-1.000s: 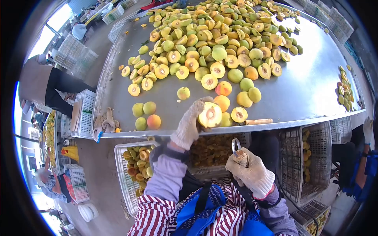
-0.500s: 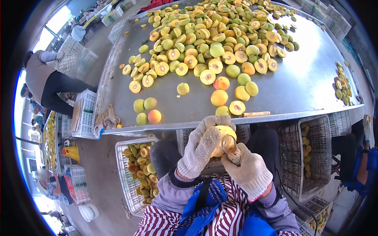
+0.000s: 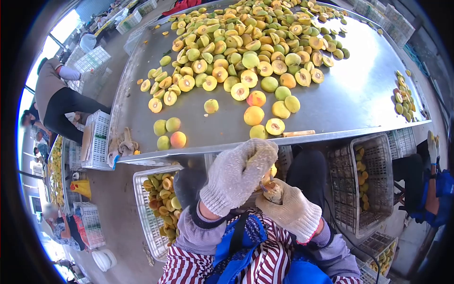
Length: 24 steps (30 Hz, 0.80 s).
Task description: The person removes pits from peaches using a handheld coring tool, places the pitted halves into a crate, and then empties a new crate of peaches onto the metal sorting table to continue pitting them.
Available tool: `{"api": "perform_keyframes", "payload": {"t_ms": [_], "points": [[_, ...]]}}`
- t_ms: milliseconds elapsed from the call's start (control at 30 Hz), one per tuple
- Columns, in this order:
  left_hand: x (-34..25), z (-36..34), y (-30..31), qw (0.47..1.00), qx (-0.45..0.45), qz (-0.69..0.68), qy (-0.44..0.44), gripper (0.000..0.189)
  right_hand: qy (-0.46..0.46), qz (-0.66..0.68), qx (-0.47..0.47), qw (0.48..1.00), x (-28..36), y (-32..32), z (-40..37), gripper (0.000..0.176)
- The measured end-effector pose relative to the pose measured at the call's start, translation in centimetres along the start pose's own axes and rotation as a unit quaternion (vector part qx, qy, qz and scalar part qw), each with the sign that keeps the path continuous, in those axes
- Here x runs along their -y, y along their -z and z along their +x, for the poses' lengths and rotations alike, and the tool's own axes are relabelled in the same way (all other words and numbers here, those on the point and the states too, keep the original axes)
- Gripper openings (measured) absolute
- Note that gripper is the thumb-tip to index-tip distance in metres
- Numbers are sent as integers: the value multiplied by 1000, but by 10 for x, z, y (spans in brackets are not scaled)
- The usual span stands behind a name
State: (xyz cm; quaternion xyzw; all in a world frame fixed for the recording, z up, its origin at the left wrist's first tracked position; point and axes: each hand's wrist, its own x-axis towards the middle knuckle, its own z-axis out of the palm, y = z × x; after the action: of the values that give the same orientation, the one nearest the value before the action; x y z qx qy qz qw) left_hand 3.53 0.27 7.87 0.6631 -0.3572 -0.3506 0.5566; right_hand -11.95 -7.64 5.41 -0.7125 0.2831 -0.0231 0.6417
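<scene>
My left hand (image 3: 239, 175), in a whitish knitted glove, is closed around a yellow peach (image 3: 273, 171); only a small part of the fruit shows past the fingers. My right hand (image 3: 294, 207), gloved too, grips the wooden handle of a pitting knife (image 3: 272, 191) with a curved metal end. That metal end is against the peach, mostly hidden by the left glove. Both hands are over my lap, just in front of the table edge. Beyond them, a halved peach (image 3: 275, 126) and several whole ones lie on the metal table (image 3: 227, 130).
A large heap of cut peaches (image 3: 236, 47) covers the table's far part. A wooden stick (image 3: 298, 133) and crumpled gloves (image 3: 124, 143) lie by the near edge. Crates of fruit stand left (image 3: 142, 199) and right (image 3: 352, 203) of my legs. Another person (image 3: 66, 99) bends at the left.
My left hand has turned over the peach, covering most of it and the metal loop that showed before. Both hands shift slightly left in view, as does the whole scene.
</scene>
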Motion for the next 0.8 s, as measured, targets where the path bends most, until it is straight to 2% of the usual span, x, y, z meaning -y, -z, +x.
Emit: {"api": "perform_keyframes", "payload": {"t_ms": [67,133,200,233,267,333,367,400,467,500,533,600,633,667,733,767,800], "points": [[-7,4,-4,960,-28,271,-58,29,-19,1,18,1000,2,3,-1,22],[-4,6,-3,967,-28,248,-52,31,-166,137,99,971,15,13,-4,18],[1,13,10,986,130,101,20,44,-198,184,124,955,21,19,-6,17],[8,20,17,977,174,118,27,51,-229,227,153,934,22,20,-8,18],[4,17,16,977,174,119,26,51,-227,228,154,934,21,19,-8,18],[-6,9,13,985,162,-63,-2,61,-188,210,124,951,17,19,-7,19],[-4,2,6,986,126,-105,-23,69,-194,207,146,948,24,26,-6,19],[1,-8,-5,986,127,-104,-23,69,-193,208,146,948,26,25,-7,19],[18,-25,-31,965,-80,-234,-84,48,-180,151,106,966,29,18,-5,19],[27,-24,-40,963,-148,-170,-150,38,-88,168,59,980,18,5,-4,20],[32,-26,-39,963,-148,-173,-147,38,-92,167,59,980,15,6,-5,20],[31,-23,-28,985,-115,-115,-55,30,-214,218,134,943,17,10,-5,23],[24,-19,-22,987,-86,-133,-9,27,-218,278,145,924,10,10,-7,22],[19,-19,-22,987,-86,-132,-9,27,-217,278,146,924,11,13,-9,22],[13,-18,-21,991,-90,-2,-94,31,-215,307,182,909,16,19,-10,20],[12,-15,-20,991,-88,-2,-96,31,-194,296,206,912,17,21,-10,23],[10,-12,-20,983,-86,63,-149,30,-194,297,205,913,14,21,-10,23]]}}
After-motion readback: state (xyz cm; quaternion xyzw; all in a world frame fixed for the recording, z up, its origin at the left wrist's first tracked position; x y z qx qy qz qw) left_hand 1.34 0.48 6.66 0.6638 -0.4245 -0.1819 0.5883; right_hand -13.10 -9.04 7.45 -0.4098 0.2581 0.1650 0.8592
